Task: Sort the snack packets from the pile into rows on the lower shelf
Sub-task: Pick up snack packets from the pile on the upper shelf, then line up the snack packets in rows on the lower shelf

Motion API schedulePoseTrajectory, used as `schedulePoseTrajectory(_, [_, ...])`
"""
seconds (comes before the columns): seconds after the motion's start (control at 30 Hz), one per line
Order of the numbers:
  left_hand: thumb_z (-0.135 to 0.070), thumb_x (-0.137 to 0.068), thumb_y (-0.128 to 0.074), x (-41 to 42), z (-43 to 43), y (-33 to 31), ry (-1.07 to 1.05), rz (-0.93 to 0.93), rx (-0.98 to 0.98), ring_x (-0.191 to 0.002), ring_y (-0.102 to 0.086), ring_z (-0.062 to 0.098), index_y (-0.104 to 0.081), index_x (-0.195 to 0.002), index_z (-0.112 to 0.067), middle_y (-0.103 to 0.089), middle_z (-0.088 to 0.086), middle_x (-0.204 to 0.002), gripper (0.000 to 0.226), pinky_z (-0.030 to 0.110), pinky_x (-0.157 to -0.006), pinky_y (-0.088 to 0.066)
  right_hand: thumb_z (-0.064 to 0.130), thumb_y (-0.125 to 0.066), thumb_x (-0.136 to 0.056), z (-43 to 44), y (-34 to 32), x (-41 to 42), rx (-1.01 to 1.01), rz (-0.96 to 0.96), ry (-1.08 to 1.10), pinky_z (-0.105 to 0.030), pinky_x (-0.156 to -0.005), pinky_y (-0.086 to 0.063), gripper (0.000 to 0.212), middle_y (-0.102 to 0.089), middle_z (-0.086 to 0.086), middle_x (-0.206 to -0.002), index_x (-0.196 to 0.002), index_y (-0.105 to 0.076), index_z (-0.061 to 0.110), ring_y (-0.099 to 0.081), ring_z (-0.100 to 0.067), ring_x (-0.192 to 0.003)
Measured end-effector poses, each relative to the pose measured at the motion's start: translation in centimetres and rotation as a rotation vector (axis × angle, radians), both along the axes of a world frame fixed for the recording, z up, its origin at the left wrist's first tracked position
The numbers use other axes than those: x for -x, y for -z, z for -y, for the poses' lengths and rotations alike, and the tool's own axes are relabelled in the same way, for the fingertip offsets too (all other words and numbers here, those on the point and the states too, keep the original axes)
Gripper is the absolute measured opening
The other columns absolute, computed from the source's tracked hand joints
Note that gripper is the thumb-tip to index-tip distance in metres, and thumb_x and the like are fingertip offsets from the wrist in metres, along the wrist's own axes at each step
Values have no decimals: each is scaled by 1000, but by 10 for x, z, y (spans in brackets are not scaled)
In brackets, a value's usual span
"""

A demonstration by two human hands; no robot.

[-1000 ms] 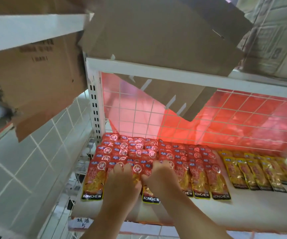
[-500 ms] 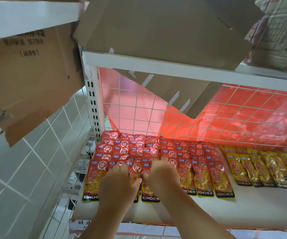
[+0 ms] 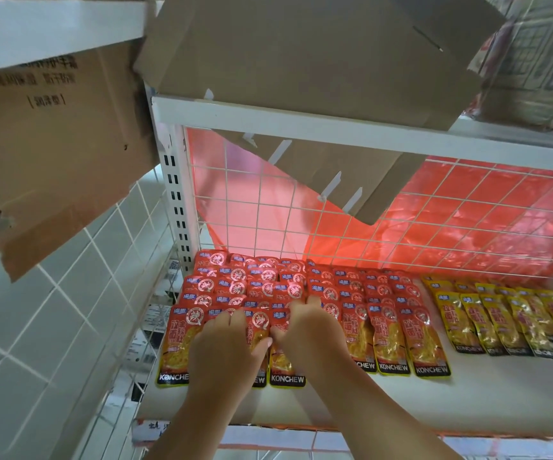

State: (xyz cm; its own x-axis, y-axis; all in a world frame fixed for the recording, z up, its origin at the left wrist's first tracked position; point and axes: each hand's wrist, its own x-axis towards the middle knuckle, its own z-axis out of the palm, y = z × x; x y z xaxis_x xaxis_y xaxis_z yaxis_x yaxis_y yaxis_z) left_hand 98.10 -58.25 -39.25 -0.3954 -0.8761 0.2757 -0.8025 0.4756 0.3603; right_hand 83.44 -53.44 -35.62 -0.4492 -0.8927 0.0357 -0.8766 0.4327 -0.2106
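Red KONCHEW snack packets (image 3: 391, 330) lie in overlapping rows across the left and middle of the lower shelf (image 3: 434, 403). Yellow packets (image 3: 497, 320) form rows at the right. My left hand (image 3: 227, 346) lies palm down on the red packets near the front left, fingers spread flat. Beside it, my right hand (image 3: 305, 330) also presses flat on the red packets, its fingertips reaching further back. The thumbs nearly touch over a front packet (image 3: 285, 370). Both hands cover several packets beneath them.
A white wire grid (image 3: 401, 227) with red plastic sheet behind closes the back of the shelf. A white perforated upright (image 3: 177, 200) stands at the left. Cardboard boxes (image 3: 301, 51) sit on the upper shelf (image 3: 368, 131) overhead. A tiled wall (image 3: 52, 310) is to the left.
Both hands have stayed pressed on the red packets, shifting only slightly. The view has tilted a little.
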Motion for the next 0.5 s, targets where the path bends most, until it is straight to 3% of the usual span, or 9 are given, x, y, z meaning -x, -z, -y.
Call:
schedulePoseTrajectory(0.23, [-64, -77, -72, 0, 3, -11, -1, -39, -7, -68, -55, 6, -57, -86, -31, -52, -18, -75, 38, 24, -64, -52, 54, -62, -90, 0, -19, 9, 32, 40, -13, -30, -65, -48, 43, -54, -2, -114, -114, -61, 18, -65, -23, -89])
schedulePoseTrajectory(0.37, [-62, -85, -55, -1, 8, -30, 73, -168, -7, -94, -58, 9, -64, -107, -31, -63, -15, -99, 39, 33, -84, -50, 49, -62, -91, -2, -41, 16, 129, 117, -93, -30, -61, -44, 30, -53, 5, -97, -100, -57, 21, -57, -16, -79])
schedulePoseTrajectory(0.5, [-46, -88, -64, -4, 15, -67, 185, -290, 69, -93, -56, 13, -67, -109, -23, -64, -9, -98, 31, 35, -79, -49, 44, -64, -92, -10, -64, 23, 227, 200, -168, -23, -62, -38, 21, -51, 10, -98, -100, -56, 27, -53, -9, -80])
